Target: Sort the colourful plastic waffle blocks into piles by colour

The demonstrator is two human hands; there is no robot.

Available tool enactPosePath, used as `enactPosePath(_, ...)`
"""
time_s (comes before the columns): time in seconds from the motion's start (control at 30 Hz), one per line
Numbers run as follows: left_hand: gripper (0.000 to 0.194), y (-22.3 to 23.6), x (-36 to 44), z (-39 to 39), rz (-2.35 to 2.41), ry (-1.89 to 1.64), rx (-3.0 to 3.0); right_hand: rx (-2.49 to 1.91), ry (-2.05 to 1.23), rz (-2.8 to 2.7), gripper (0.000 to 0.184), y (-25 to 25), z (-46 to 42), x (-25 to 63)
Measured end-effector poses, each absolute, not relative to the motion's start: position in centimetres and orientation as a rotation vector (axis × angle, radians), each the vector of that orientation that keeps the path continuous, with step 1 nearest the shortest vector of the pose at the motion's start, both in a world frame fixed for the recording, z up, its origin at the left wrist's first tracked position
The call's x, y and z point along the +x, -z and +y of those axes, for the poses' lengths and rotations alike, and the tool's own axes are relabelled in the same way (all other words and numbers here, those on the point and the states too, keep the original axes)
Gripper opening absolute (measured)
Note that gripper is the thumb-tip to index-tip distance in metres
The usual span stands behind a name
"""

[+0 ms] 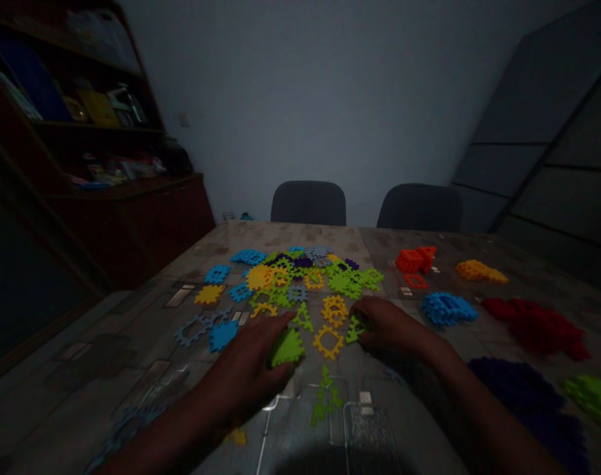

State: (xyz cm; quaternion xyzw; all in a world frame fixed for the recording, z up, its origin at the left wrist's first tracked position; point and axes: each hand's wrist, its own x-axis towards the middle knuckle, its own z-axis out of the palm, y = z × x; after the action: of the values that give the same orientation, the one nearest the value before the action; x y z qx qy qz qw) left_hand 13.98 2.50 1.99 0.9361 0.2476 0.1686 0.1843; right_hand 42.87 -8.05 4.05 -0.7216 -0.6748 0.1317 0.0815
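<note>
My left hand (263, 349) is closed on green interlocking tiles (287, 348), with the thumb below and the fingers along the top. To the right, my right hand (386, 323) pinches a green triangular tile (353, 330) near the tabletop. Between the hands lie a yellow open-frame tile (328, 342), a yellow tile (334, 311) and a green triangle (304, 317). Nearer to me is another green triangular piece (326, 397). Just left of my left hand sits a blue square tile (223, 336). The rest of the mixed pile spreads beyond both hands.
Sorted heaps stand on the right: orange (415, 260), yellow (479, 271), blue (447, 308), red (537, 324), dark purple (520, 396) and green (594, 396). Grey-blue tiles (132, 422) lie at the near left. Two chairs (309, 201) stand behind the table.
</note>
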Motion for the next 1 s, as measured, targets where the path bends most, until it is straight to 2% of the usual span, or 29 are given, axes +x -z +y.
enactPosePath(0.1,0.062,-2.5,13.4,3.5,0.706,-0.517,2.626,-1.968,-0.348,-2.101,0.048,-5.0,-7.6,42.1)
enactPosePath(0.27,0.065,-1.9,12.6,4.1,0.721,-0.428,2.622,-1.692,-0.257,-2.342,0.046,-5.1,-4.0,40.1)
enactPosePath(0.53,0.069,-1.7,12.0,4.8,0.800,-0.382,2.600,-1.545,-0.238,-2.530,0.047,-4.1,0.8,38.2)
enactPosePath(0.63,0.066,-2.1,12.0,4.7,0.822,-0.380,2.597,-1.610,-0.235,-2.462,0.049,-4.1,0.6,38.5)
enactPosePath(0.8,0.067,-1.8,12.1,4.5,0.824,-0.406,2.588,-1.886,-0.222,-2.278,0.028,-3.8,-1.5,37.7)
enactPosePath(0.93,0.061,-1.0,12.0,4.7,0.803,-0.480,2.570,-2.063,-0.220,-2.208,0.048,-3.6,-2.6,35.7)
enactPosePath(1.0,0.058,-0.4,11.9,5.0,0.798,-0.548,2.574,-2.123,-0.211,-2.185,0.051,-3.6,-2.5,34.8)
